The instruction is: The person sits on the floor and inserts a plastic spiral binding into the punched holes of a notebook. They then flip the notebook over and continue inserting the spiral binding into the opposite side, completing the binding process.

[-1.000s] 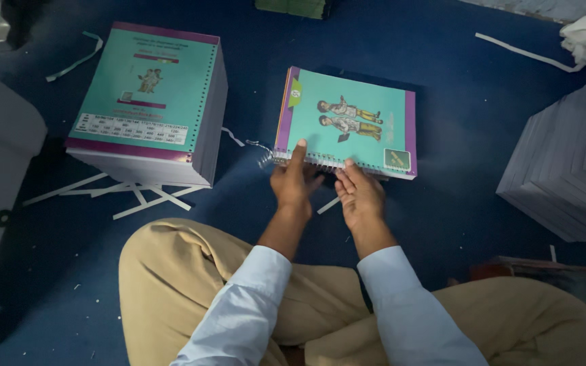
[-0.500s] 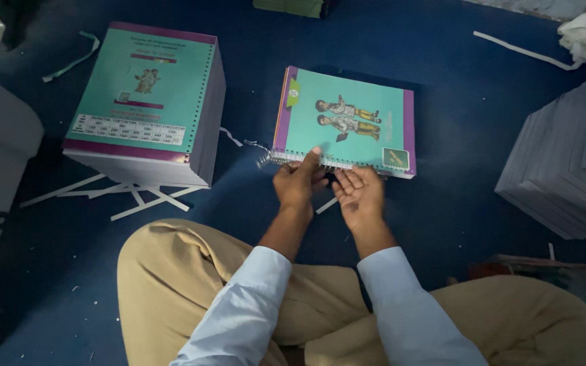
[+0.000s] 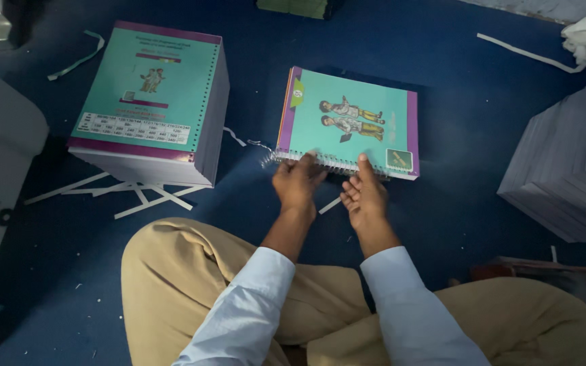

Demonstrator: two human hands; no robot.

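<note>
Our left hand [image 3: 298, 183] and right hand [image 3: 364, 196] pinch the notebook's [image 3: 347, 122] wire spiral [image 3: 286, 160]. A tall book stack [image 3: 150, 102] stands left of the notebook.

Light blue long sleeves [image 3: 252, 308] — cuffs at the wrists — over tan trousers [image 3: 171, 285].

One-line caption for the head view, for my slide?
Seated person's left hand and right hand work the spiral wire along a teal booklet's near edge, on blue floor.
</note>
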